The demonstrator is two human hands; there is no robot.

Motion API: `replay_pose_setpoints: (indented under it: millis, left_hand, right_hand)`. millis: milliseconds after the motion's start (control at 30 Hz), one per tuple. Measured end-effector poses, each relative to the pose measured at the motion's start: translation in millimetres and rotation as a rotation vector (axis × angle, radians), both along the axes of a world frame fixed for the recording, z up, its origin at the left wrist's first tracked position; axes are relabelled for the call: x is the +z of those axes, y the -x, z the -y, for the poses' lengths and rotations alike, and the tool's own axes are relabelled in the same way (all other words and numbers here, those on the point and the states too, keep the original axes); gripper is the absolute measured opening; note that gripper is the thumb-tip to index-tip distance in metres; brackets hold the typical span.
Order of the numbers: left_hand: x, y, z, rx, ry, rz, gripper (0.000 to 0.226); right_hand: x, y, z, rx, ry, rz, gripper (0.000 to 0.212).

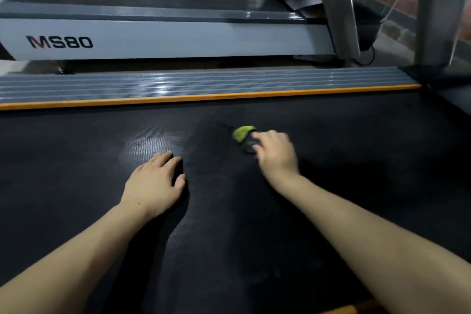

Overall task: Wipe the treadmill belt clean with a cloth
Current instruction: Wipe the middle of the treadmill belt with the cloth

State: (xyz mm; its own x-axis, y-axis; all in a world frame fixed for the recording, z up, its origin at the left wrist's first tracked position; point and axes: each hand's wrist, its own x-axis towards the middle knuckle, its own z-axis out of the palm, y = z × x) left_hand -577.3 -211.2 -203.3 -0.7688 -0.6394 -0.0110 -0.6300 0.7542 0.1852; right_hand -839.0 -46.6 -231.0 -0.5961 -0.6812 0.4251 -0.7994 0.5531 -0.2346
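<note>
At the far left, behind the near machine, a second treadmill [158, 41] stands with the letters MS80 on its pale side panel. In front of it runs the grey ribbed side rail [204, 81] of the near treadmill, with an orange strip [204, 97] along its inner edge. Below this strip the black treadmill belt [76, 160] fills most of the view, and a dull patch of reflected light lies on it left of the centre.

The left hand [153, 183] rests flat on the belt, palm down; its fingers are straight and close together, holding nothing. To its right, well apart from it, the right hand [276, 153] presses down on the cloth [244, 135] (green at the far end, dark grey nearer the hand). The fingers of this hand are bent over the near part of the cloth and cover it, so the green end sticks out beyond the fingertips, toward the rail. The hand is blurred, and I cannot tell how firmly it grips. The cloth lies on the belt, about in the middle of its width. At the far right a grey upright post [438, 7] rises from the frame.
</note>
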Motion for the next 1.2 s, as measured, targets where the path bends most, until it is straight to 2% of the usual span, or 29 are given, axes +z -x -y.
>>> replay_pose_setpoints:
  millis: [133, 267, 333, 467, 533, 633, 700, 767, 833, 933, 1033, 1100, 1200]
  left_hand:
    - [-6, -2, 4, -0.019, -0.033, 0.035, 0.058]
    - [-5, -2, 6, -0.026, -0.037, 0.029, 0.06]
    - [-3, -3, 6, -0.024, -0.064, 0.023, 0.061]
    - [-4, -4, 10, -0.02, -0.113, 0.009, 0.06]
    - [-7, -3, 9, -0.015, -0.124, 0.005, 0.061]
    - [-12, -2, 8, -0.007, -0.112, -0.02, 0.059]
    - [-13, -4, 8, -0.016, -0.095, -0.027, 0.059]
    - [-13, -8, 9, -0.038, -0.074, -0.012, 0.061]
    - [-13, -12, 6, -0.04, -0.063, 0.002, 0.06]
    - [-12, -19, -2, -0.042, -0.04, -0.001, 0.06]
    - [-12, -28, -4, -0.056, -0.011, 0.008, 0.06]
    - [-10, -33, -7, -0.047, -0.011, 0.009, 0.059]
    - [-7, -35, -8, -0.035, 0.004, 0.023, 0.059]
  right_hand:
    - [6, 49, -50, -0.223, 0.05, 0.139, 0.032]
    - [-1, 44, -49, -0.174, -0.073, 0.072, 0.059]
    - [0, 45, -50, -0.165, -0.101, 0.093, 0.056]
    - [8, 13, -22, -0.322, -0.074, 0.117, 0.042]
    - [8, -33, 11, -0.226, -0.057, 0.109, 0.04]
    - [2, -103, 50, 0.051, -0.036, 0.061, 0.039]
    - [4, -105, 49, 0.185, -0.023, 0.065, 0.038]
    - [5, -74, 24, 0.217, -0.013, -0.012, 0.037]
    - [3, -21, -14, 0.086, -0.026, -0.045, 0.036]
    - [5, 41, -81, -0.214, -0.017, 0.04, 0.036]
    - [8, 35, -84, -0.404, -0.007, 0.051, 0.035]
    - [9, -4, -50, -0.417, -0.029, 0.046, 0.027]
    - [5, -85, 16, -0.207, -0.022, 0.042, 0.023]
